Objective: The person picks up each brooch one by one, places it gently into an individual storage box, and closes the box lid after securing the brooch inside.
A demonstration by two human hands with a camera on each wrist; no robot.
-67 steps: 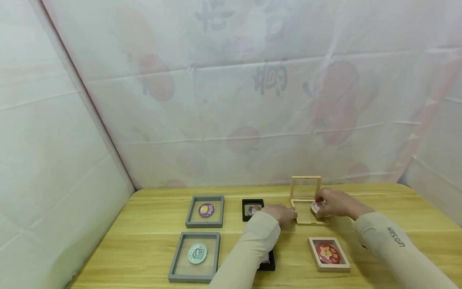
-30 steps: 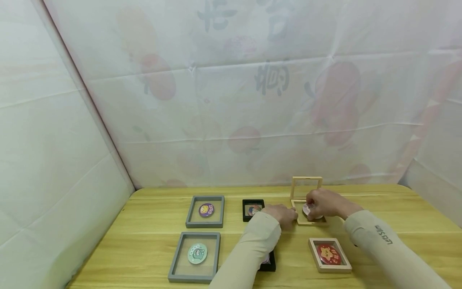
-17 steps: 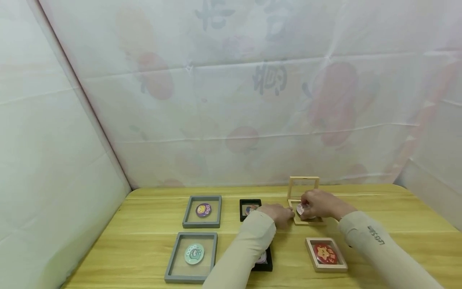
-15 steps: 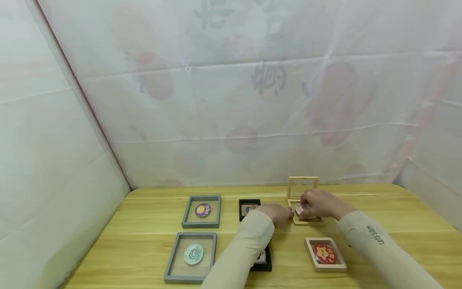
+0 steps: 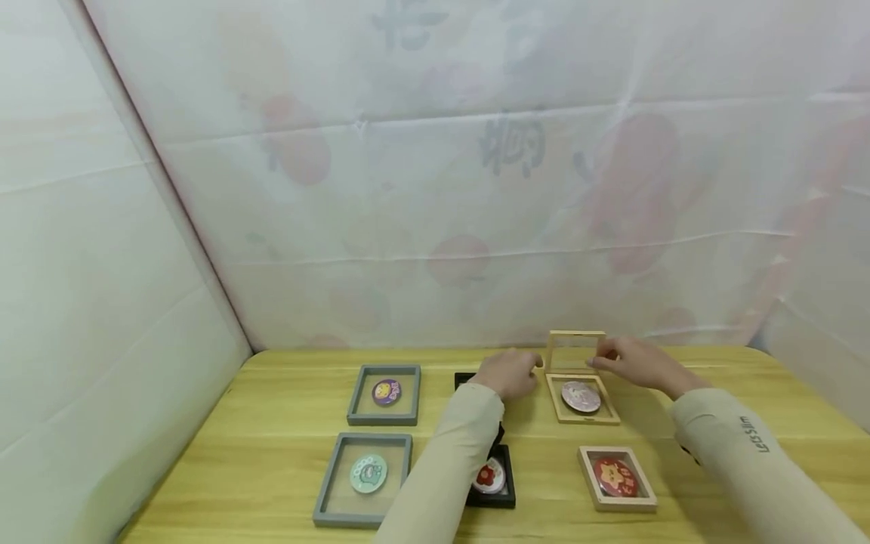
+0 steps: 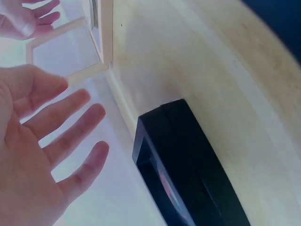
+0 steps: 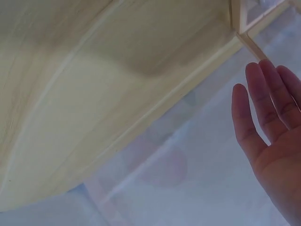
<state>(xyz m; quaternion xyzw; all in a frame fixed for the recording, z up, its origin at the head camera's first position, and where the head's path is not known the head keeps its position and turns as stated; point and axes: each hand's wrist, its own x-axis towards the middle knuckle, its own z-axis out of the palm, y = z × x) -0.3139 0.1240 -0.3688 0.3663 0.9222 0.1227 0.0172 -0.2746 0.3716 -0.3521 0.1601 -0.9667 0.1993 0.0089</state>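
A pinkish round badge lies in the base of a light wooden display frame at the back right of the table. The frame's clear-paned lid stands upright on its rear edge. Just left of the lid is my left hand, its fingers spread and holding nothing in the left wrist view. My right hand is at the lid's right side with fingers extended; whether the fingertips touch the lid I cannot tell. Below the left hand, a small black frame is mostly covered.
Two grey frames with round badges lie at the left. A black frame with a red-flower badge lies partly under the left forearm. A pale frame with a red star badge lies front right. Fabric walls rise behind.
The right hand has carried the pinkish badge left into the wooden frame, let go and moved back to the lid's right side. The left hand has left the frame's left edge and risen.
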